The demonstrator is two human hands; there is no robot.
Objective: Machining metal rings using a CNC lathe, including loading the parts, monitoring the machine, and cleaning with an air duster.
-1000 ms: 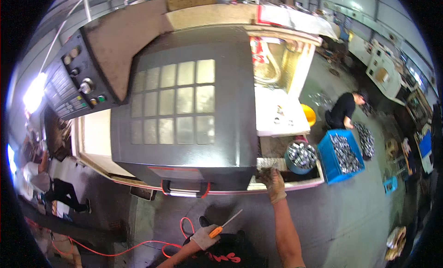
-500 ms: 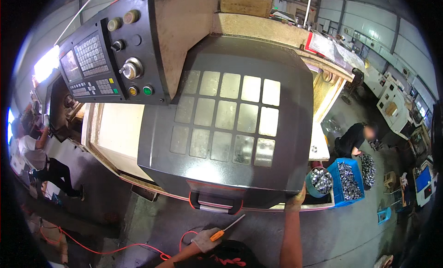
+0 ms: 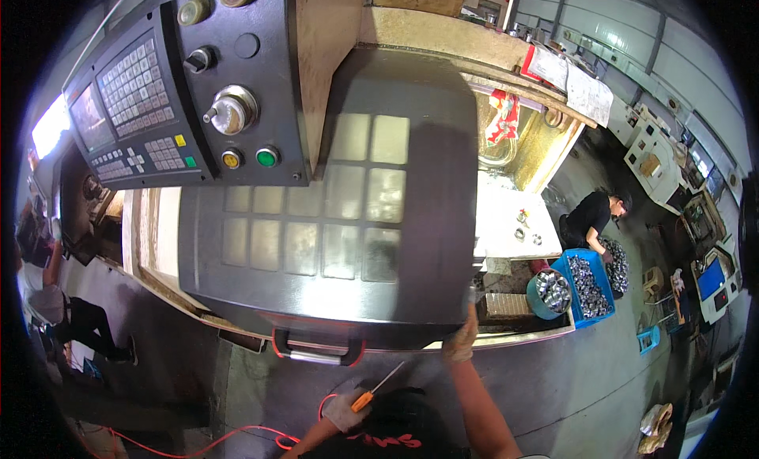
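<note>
right hand (image 3: pixel 461 342) gloved, gripping lower right edge of machine door (image 3: pixel 332 222). left hand (image 3: pixel 345 410) closed around orange-handled screwdriver (image 3: pixel 378 387) below door handle (image 3: pixel 318 350). control panel (image 3: pixel 170 91) upper left, blue crate (image 3: pixel 589 281) of metal parts right.

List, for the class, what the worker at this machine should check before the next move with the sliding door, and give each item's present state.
1. Right hand on the lower corner of the sliding door: ok.
2. Left hand has a firm grip on the orange-handled tool: ok.
3. Tool tip clear of the door handle: ok.
4. Red hose clear of the feet: cannot tell.
5. Crouching person by the blue crate stands apart from the door: ok.
</note>
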